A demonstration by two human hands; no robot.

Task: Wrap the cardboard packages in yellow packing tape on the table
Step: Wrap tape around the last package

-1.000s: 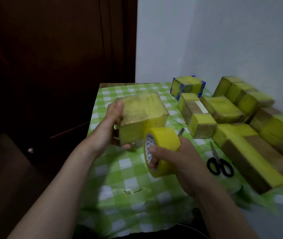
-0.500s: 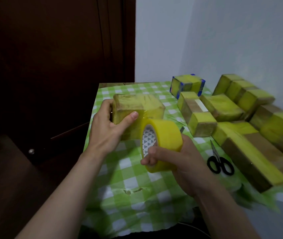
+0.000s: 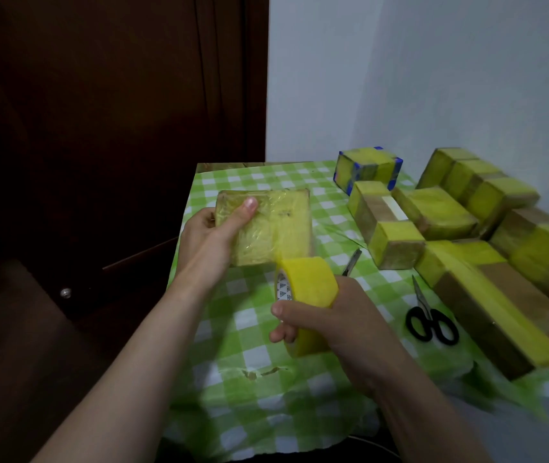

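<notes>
We are mid-wrap: our left hand point(image 3: 209, 238) clamps the package point(image 3: 273, 228), our right hand point(image 3: 330, 315) grips the tape roll point(image 3: 306, 295); next, probably pull tape taut around it.

Head view. Two forearms enter from the lower edge, both bare to the frame edge, with no sleeve showing. Left hand point(image 3: 211, 240): ungloved, thumbnail short and unpainted. Right hand point(image 3: 340, 324): ungloved, fingernails short; no ring, watch or wristband visible on either.
</notes>
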